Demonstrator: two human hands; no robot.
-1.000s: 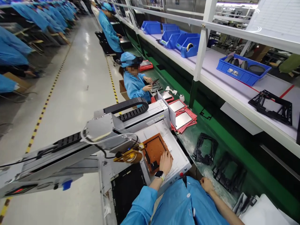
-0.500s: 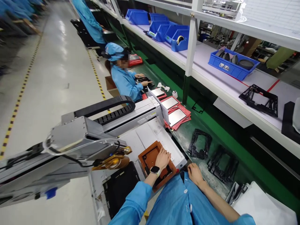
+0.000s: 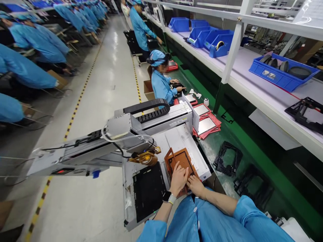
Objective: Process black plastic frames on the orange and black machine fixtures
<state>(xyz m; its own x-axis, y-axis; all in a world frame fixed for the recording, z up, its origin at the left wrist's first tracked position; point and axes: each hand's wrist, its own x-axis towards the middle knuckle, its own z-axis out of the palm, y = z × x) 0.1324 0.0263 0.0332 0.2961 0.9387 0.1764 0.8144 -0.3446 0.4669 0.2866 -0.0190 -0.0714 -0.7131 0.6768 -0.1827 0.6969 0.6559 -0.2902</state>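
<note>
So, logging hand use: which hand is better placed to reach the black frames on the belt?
Probably the right hand: it rests on the brown plate, nearer the black frames; the left hand lies farther away.

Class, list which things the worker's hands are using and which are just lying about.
In use: left hand, right hand, brown fixture, machine bed.
Lying about: black frames, red trays, blue bin.
</note>
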